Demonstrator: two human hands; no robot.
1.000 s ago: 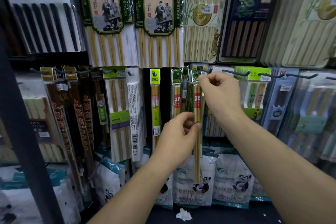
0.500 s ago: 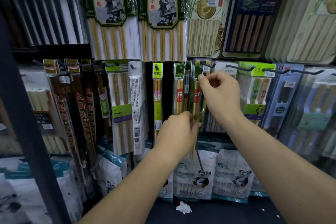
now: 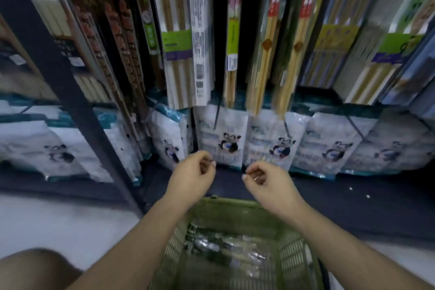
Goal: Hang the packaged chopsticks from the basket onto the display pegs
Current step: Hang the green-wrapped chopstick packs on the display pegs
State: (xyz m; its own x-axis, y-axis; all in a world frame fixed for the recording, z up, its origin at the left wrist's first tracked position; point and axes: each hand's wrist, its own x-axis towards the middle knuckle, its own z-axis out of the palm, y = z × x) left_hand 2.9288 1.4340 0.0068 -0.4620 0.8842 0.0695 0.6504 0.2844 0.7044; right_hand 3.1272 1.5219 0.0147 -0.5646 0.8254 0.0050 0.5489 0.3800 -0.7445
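My left hand (image 3: 191,172) and my right hand (image 3: 266,179) hover side by side above the far rim of a green plastic basket (image 3: 175,242). The fingers of both hang loosely curled and hold nothing. Several clear-wrapped chopstick packs (image 3: 219,248) lie at the bottom of the basket, blurred. On the rack above hang two slim chopstick packs with red labels (image 3: 295,54), untouched by either hand. The pegs themselves are out of the frame.
Many other chopstick packs (image 3: 179,42) hang across the rack. White bags with a panda print (image 3: 223,141) stand along the low dark shelf (image 3: 353,200). A dark upright post (image 3: 58,73) slants at the left. My knee (image 3: 35,268) shows at the bottom left.
Both hands let go of the red-labelled pack, which stays hanging, and dropped to just above the basket. The view tilted down from the pegs to the basket and the floor.
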